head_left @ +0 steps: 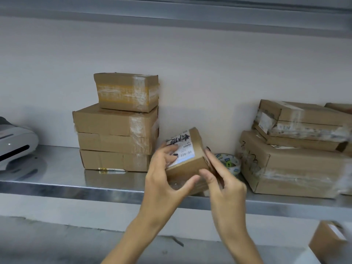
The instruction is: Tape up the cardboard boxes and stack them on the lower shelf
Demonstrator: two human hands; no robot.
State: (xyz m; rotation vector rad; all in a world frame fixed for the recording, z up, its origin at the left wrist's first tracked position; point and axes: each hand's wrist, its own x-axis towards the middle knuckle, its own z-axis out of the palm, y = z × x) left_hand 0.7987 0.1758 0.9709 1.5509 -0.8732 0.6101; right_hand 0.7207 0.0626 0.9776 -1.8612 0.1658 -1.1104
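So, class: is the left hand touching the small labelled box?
Touching. The head view shows the left hand gripping the box: its fingers lie on the label, thumb against the front.

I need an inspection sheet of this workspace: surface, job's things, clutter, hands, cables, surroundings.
Surface: metal shelf, shiny, carrying boxes.
Job's things: small labelled box held at the shelf edge; stack of taped boxes at left; taped pile at right; tape roll beside that pile.
Clutter: white device at far left; loose box at lower right.
Hands: left hand and right hand both grip the small labelled box.
Cables: nothing seen.
Surroundings: pale wall behind; upper shelf above.
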